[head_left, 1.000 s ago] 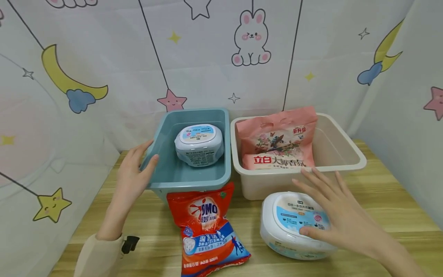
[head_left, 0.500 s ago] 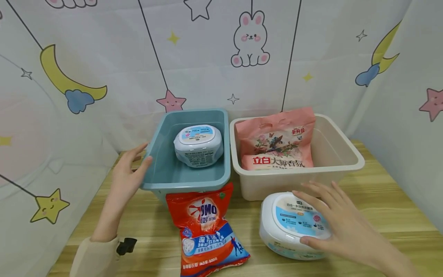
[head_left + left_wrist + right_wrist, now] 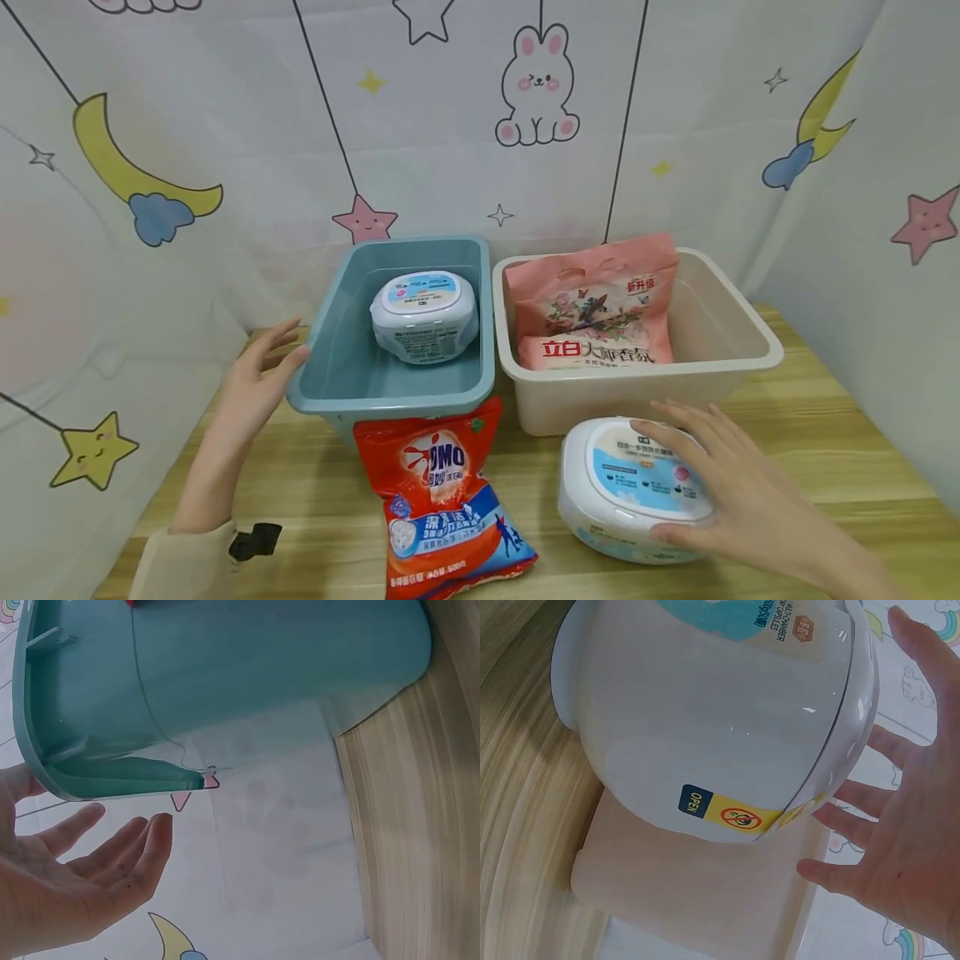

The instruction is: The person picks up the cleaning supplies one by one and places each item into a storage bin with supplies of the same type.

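Note:
My left hand (image 3: 255, 379) hovers just left of the blue-green bin (image 3: 390, 398), fingers bent loosely and holding nothing. In the left wrist view its fingertips sit just off the bin's rim (image 3: 45, 776). Beside the right end of a white laundry capsule tub (image 3: 600, 521) is my right hand (image 3: 738, 500), thumb and fingers spread. The right wrist view has that palm facing the tub's lid edge (image 3: 859, 712), with the fingers extended. A red OMO detergent bag (image 3: 442, 508) lies between the hands, its top end against the blue-green bin's front.
Inside the blue-green bin sits a second capsule tub (image 3: 425, 321). A pink detergent bag (image 3: 592, 304) leans in the cream bin (image 3: 720, 358) to its right. Both bins stand on the wood-grain table (image 3: 300, 517), before a patterned cloth backdrop (image 3: 442, 125).
My left hand has drawn left, away from the blue-green bin's rim. My right hand's fingers have come down from the cream bin's front toward the tub. The bags and tubs stay put.

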Available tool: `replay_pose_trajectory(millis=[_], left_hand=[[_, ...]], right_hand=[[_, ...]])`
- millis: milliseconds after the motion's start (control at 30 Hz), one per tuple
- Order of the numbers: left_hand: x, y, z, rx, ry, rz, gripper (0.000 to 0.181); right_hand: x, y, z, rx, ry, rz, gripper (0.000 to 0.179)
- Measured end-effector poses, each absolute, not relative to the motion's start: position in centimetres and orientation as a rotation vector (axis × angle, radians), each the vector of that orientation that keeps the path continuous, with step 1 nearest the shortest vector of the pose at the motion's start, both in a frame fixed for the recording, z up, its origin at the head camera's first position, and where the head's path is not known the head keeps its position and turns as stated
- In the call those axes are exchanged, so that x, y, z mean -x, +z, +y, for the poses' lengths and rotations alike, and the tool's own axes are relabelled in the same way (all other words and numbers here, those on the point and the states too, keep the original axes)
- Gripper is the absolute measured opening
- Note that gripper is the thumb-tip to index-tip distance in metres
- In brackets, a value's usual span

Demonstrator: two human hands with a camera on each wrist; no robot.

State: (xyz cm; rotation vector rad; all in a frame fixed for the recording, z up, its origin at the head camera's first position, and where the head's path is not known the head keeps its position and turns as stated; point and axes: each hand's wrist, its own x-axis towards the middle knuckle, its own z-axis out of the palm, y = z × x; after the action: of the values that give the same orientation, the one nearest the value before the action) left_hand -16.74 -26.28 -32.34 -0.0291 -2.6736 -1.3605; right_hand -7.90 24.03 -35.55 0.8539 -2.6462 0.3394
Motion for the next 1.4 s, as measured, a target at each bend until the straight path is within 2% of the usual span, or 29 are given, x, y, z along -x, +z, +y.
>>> replay_pose_trajectory(millis=[367,767,1400], left_hand=[[16.9,-32.3,-27.7,0.056,-1.505,-2.713,0.060],[17.6,-32.5,-27.9,-0.042,-1.671,-2.736,0.061],[17.9,-32.9,-28.9,0.032,-1.877,-2.715,0.057]], right_hand=[[7.7,-35.5,24.1,-0.812,0.418,-2.742,0.098],[7.8,-35.1,24.0,-0.790,0.381,-2.792,0.099],[8.0,-34.6,23.4,-0.821,0.345,-2.873,0.099]])
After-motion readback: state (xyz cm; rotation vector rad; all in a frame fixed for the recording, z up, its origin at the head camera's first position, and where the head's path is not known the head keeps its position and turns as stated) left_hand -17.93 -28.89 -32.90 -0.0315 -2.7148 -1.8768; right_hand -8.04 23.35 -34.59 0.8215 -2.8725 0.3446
